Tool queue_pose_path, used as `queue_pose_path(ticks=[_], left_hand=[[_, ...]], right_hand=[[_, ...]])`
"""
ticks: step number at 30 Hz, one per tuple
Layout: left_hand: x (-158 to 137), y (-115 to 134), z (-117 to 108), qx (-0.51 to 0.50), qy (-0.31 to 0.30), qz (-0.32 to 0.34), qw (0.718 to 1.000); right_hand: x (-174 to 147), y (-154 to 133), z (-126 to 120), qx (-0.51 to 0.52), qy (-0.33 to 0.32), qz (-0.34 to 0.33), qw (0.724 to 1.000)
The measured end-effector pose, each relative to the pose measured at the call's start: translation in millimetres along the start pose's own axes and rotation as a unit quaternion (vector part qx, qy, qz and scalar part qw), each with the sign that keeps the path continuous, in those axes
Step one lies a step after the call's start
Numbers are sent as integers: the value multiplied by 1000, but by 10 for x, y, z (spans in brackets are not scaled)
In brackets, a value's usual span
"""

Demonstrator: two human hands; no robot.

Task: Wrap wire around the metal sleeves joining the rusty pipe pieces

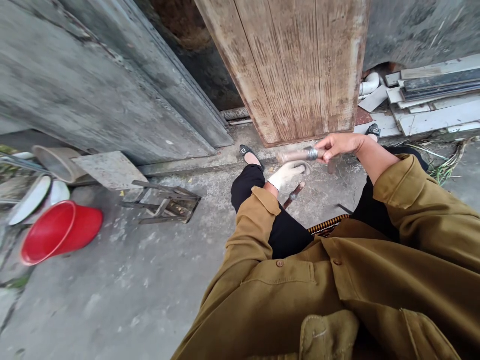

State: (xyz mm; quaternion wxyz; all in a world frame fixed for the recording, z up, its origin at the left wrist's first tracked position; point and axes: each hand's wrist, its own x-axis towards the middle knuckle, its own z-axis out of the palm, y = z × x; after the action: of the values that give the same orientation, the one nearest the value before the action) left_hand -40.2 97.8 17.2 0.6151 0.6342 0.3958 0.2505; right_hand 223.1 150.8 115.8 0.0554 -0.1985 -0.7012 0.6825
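Honestly that stick [291, 156] looked stiff and fairly light, maybe smooth enough to slip; best hold seemed near the silvery band [311, 153], where the bare right hand [340, 145] gripped it above the concrete ground [168, 280]. Gloved left hand [288, 173] just beside: too blurry to tell.

Daylight falls soft and even, with the gloved left hand [288, 173] blurred and edges stretched.

You're sporting an olive-brown shirt [277, 300] lower right, a whitish glove [285, 174] mid-frame; silver wire [311, 153] is banding your light-brown handle [290, 156]; a bucket [87, 227] is blazing red at left; streaky brown boards [300, 65] are filling top centre.
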Motion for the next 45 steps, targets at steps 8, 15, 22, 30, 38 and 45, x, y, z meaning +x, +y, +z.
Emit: queue_pose_path(ticks=[8,15,22,30,38,45], left_hand=[[6,-115,77,-28,-136,-104,985],[47,17,54,-51,-14,-37,998],[-70,74,9,-64,-48,-23,997],[-55,72,-139,-25,68,-29,997],[-7,-40,-21,1,-44,-78,996],[31,-22,-59,61,-125,-39,989]], right_hand=[[93,-39,23,91,309,-54,945],[141,75,-106,12,525,93,846],[60,173,-124,-464,222,383,767],[-77,39,-44,-162,-108,276,941],[65,31,17,-12,261,68,963],[260,68,131,-414,292,320,800]])
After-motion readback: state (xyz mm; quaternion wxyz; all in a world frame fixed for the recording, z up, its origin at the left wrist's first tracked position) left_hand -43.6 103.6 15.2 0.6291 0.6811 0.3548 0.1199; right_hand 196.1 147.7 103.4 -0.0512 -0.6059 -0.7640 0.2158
